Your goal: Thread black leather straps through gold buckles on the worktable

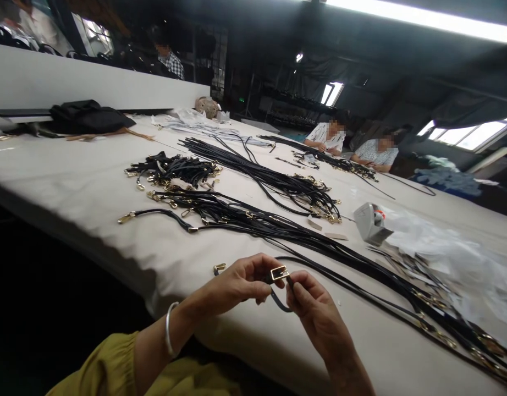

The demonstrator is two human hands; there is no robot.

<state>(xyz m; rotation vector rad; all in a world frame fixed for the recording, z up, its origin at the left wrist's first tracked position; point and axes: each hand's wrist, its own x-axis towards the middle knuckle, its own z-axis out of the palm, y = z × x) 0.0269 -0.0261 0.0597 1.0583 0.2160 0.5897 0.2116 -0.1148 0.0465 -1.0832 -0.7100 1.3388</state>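
My left hand [241, 283] pinches a small gold rectangular buckle [279, 273] at the front edge of the white table [72, 181]. My right hand [313, 311] pinches the thin black strap [280, 302] that loops below the buckle and runs off to the right. Both hands are closed on the strap and buckle, held just above the table edge. A gold clasp [219, 268] lies on the table behind my left hand. A silver bangle sits on my left wrist.
Bundles of black straps with gold hardware [253, 214] lie across the table, with more [175, 170] further left. A small grey box [371, 223] and clear plastic bags [447, 247] lie at the right. A black bag [86, 115] rests far left. Two people sit at the far side.
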